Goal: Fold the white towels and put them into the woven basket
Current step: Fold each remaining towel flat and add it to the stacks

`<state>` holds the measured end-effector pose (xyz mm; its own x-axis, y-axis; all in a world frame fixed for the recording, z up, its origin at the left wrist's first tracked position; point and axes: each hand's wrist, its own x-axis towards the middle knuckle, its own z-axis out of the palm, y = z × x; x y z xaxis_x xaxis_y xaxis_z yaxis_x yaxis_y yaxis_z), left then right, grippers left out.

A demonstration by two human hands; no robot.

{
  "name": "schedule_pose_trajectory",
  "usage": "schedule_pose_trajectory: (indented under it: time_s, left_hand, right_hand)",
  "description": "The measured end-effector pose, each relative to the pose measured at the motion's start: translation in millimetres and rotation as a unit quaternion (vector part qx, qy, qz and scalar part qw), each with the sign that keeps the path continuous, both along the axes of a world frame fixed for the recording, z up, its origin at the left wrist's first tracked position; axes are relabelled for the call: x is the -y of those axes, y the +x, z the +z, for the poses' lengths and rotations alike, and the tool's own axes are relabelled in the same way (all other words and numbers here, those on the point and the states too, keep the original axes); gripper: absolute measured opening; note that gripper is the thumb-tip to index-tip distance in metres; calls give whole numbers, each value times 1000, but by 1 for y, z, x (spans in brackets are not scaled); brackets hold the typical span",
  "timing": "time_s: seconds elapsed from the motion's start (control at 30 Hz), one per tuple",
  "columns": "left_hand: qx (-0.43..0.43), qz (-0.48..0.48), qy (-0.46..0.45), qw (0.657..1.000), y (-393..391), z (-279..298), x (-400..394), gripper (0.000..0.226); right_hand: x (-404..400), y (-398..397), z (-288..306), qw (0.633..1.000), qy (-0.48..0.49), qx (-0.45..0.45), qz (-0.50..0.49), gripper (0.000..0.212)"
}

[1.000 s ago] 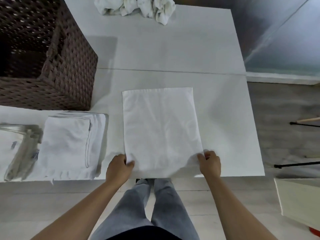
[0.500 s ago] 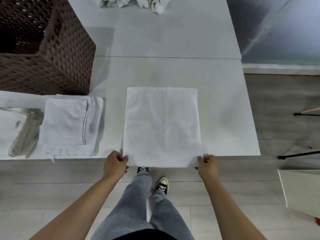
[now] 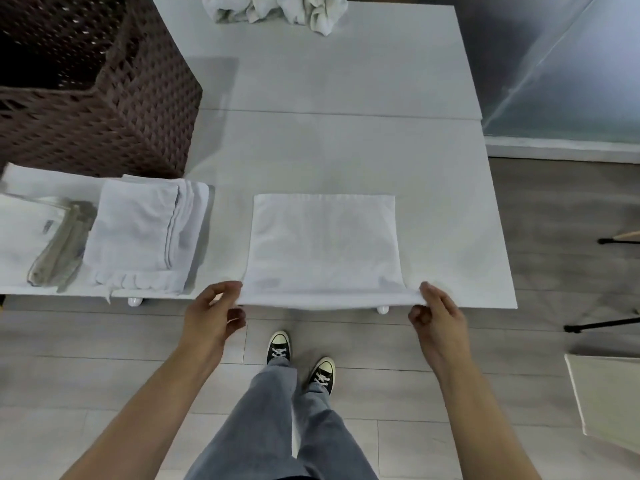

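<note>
**At the surface's near edge, a towel is lifted for its next fold**

Along the front edge of the white surface (image 3: 346, 81), a person's left hand (image 3: 211, 320) and right hand (image 3: 437, 318) pinch the two near corners of a flat white towel (image 3: 323, 244), fingers closed on the cloth and the hem raised just off the edge. A stack of folded towels (image 3: 138, 237) lies to the left, just in front of the woven basket (image 3: 104, 98); a crumpled heap of unfolded towels (image 3: 277, 10) waits at the far end. A clean fold likely calls for carrying both corners forward together, hem kept taut and level, until they meet the far corners squarely, then smoothing the crease flat.
</note>
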<state>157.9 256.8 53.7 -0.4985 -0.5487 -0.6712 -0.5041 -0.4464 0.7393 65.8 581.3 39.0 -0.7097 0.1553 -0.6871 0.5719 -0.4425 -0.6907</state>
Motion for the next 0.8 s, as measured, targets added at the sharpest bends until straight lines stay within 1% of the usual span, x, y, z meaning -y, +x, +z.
schedule_pose_trajectory:
  time_s: [0.07,0.13,0.17,0.23,0.27,0.3,0.37,0.4,0.47,0.53,0.73,0.8]
  left_hand:
    - [-23,39,69,997,-19,8,5,6]
    - [-56,48,106,992,-39,13,12,17]
    - [-75,36,119,989,-49,15,15,24]
    - [-102,-9,127,987,-68,13,22,34]
    - [-103,-31,112,988,-78,10,24,32]
    - [-93,-49,76,992,-88,6,27,23]
    - [-56,-63,-30,996,-108,-3,31,4]
    - [-43,-62,-81,994,-118,-10,34,10]
    - [-31,-57,-135,989,-138,-20,42,22]
    - [-26,-64,-154,986,-154,-30,49,26]
    - [-36,-61,-182,981,-182,-63,52,27]
    - [-54,-79,-207,974,-182,-77,51,35]
  right_hand:
    - [6,-21,12,1000,-1,-18,6,9]
    - [12,-43,20,999,1,-33,29,17]
    - [16,-53,23,998,7,-42,46,19]
    - [24,-72,24,995,52,-55,72,23]
    - [29,-82,22,992,85,-57,78,25]
    - [33,-92,19,988,119,-58,78,25]
    - [42,-111,13,979,175,-67,81,21]
    - [46,-121,9,975,192,-75,85,19]
    - [52,-137,2,969,214,-86,91,15]
    - [56,-152,-7,964,230,-94,96,13]
    - [65,-180,-44,955,261,-100,101,12]
    - [66,-181,-59,937,307,-112,123,20]
